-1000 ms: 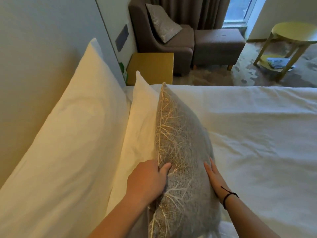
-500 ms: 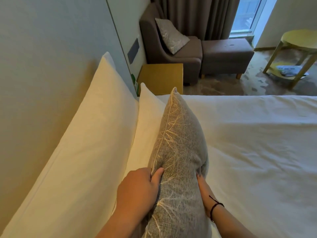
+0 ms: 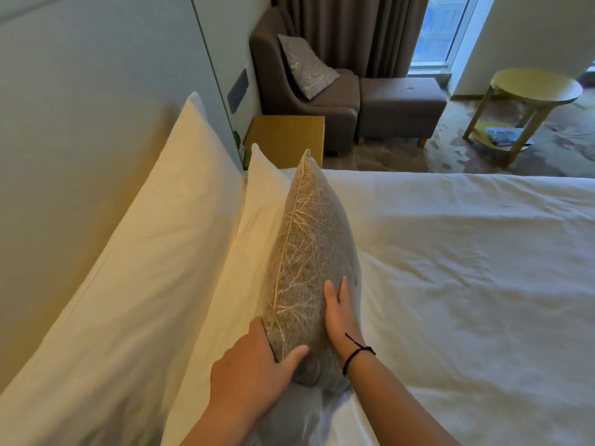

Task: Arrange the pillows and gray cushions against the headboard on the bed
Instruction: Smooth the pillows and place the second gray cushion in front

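Gray woven cushion with pale branch pattern (image 3: 309, 252) stands on edge on white bed (image 3: 467, 268), long axis 12–6, leaning on white pillow (image 3: 254, 220) at 9. Left hand (image 3: 254, 371) grasps near corner; right hand (image 3: 339, 312) lies flat on face. Second cushion probably under forearms.

gray cushion (image 3: 310, 252) upright against white pillow (image 3: 254, 239), left hand (image 3: 254, 368) gripping, right hand (image 3: 339, 312) flat

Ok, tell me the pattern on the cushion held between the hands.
Gray woven fabric with a pale, cream branching twig pattern on the gray cushion, seen in the head view.
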A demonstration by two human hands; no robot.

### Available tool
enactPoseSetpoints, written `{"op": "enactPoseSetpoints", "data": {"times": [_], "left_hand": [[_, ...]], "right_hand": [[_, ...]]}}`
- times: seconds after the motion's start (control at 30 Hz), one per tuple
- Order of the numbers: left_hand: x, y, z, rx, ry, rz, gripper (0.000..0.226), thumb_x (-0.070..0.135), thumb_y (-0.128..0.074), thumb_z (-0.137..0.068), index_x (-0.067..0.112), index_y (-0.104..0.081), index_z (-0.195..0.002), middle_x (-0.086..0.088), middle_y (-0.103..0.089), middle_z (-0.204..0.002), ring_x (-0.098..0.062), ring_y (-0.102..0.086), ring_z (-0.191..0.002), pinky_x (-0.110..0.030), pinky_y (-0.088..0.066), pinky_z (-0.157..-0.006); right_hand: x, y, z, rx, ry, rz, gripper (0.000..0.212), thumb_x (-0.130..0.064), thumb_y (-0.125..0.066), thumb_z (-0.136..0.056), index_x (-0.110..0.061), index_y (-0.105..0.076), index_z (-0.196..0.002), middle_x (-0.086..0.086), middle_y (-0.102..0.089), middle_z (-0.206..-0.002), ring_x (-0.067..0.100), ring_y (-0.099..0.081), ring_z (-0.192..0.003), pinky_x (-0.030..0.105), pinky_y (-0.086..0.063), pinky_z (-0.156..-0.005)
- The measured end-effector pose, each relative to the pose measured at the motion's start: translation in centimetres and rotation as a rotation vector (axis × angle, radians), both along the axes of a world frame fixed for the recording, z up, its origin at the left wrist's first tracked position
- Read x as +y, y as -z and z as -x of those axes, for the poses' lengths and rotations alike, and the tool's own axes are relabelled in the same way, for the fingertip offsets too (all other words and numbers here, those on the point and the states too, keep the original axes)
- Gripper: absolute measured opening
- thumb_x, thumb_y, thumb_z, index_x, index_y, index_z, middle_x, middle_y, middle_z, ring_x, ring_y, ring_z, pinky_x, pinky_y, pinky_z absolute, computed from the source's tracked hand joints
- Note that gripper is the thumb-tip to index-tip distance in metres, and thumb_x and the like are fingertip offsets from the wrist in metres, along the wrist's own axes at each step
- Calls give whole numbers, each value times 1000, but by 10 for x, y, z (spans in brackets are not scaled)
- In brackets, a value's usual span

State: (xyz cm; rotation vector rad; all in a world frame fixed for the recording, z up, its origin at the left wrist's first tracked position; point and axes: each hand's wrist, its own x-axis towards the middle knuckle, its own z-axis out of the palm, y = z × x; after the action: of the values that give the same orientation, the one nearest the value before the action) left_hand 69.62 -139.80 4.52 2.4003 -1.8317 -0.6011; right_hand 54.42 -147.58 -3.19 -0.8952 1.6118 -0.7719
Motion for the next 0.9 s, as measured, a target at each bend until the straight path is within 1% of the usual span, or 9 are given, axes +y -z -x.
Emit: {"op": "enactPoseSetpoints", "data": {"times": [0.13,0.23,0.4,0.53,0.6,0.7,0.8,0.87,0.9], "left_hand": [[15,1,-18,-38,81,-8,56,83,-43,-78,28,-45,-70,6,-54,-64,-15,-54,-61,-32,-35,-51],[20,-2,-34,33,192,27,50,66,-42,-92,26,-38,-63,4,-46,-60,-19,-48,-61,-35,-31,-54],[21,-11,-58,205,299,17,47,46,-53,-97,22,-42,-59,4,-47,-57,-13,-42,-56,-34,-27,-58],[25,-19,-80,236,370,-16,36,40,-57,-97,21,-55,-67,6,-57,-62,-13,-52,-64,-33,-41,-69],[35,-19,-90,287,327,-9,30,37,-57,-97,21,-60,-72,5,-65,-69,-6,-54,-64,-31,-44,-71],[62,-9,-100,305,159,72,15,41,-57,-95,30,-67,-94,12,-68,-90,-2,-58,-82,-32,-49,-78],[103,11,-111,105,4,86,52,58,-63,-85,31,-53,-129,7,-56,-122,-17,-55,-113,-36,-48,-91],[124,26,-121,79,-93,2,71,64,-69,-77,26,-46,-133,4,-54,-126,-24,-54,-117,-38,-48,-88],[132,30,-126,142,-156,-37,66,62,-71,-76,25,-50,-127,3,-59,-120,-25,-57,-113,-36,-48,-80]], "right_hand": [[27,-34,-29,161,-118,73,107,-96,-40,-61,-53,9,-146,2,6,-164,25,0,-150,57,-16,-115],[37,-44,-48,249,-179,74,123,-98,-48,-48,-55,19,-142,6,15,-162,32,5,-149,64,-16,-113],[32,-55,-54,267,-226,8,130,-88,-64,-50,-51,19,-144,11,15,-161,37,6,-148,65,-17,-111],[30,-59,-62,251,-261,-17,132,-82,-69,-49,-53,20,-142,14,9,-162,39,-7,-148,63,-22,-113],[30,-60,-66,281,-277,-23,130,-78,-70,-53,-52,20,-143,16,6,-162,41,-11,-147,62,-24,-113],[27,-60,-65,304,-265,-24,126,-70,-72,-60,-50,18,-145,18,3,-161,42,-14,-145,62,-25,-112],[26,-59,-59,283,-269,-38,129,-72,-74,-56,-51,18,-145,16,5,-162,41,-10,-146,66,-23,-111],[27,-60,-57,290,-282,-55,133,-76,-73,-52,-51,20,-144,15,8,-162,41,-7,-147,68,-22,-110],[28,-60,-57,297,-287,-59,135,-78,-72,-50,-51,20,-144,15,9,-162,41,-7,-147,68,-22,-110]]}}
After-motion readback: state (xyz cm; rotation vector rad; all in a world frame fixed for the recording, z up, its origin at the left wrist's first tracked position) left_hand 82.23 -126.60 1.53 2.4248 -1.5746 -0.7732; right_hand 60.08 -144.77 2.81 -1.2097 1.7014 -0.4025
